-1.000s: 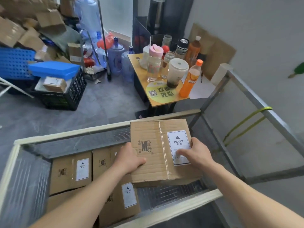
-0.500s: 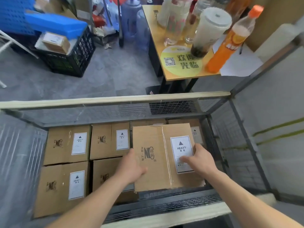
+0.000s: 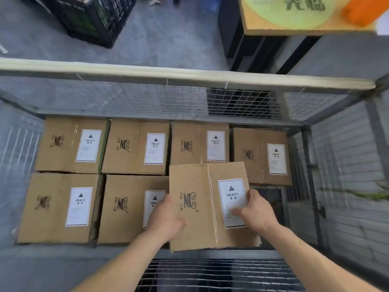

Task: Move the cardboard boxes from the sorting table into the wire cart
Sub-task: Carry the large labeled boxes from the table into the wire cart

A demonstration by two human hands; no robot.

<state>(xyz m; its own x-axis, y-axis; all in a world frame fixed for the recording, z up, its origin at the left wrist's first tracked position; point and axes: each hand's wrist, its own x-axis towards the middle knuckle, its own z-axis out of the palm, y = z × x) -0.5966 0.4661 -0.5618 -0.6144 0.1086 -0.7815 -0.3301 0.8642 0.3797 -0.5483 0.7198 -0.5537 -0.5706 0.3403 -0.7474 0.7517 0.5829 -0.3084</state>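
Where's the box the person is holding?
Head view: the held box is inside the wire cart, right of centre, between the left hand and right hand.

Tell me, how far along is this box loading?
Six boxes already lie in the wire cart: four at the back, two in front. The left hand and right hand hold a seventh box above the front row. A gap at front right is unfilled; the sorting table is out of view.
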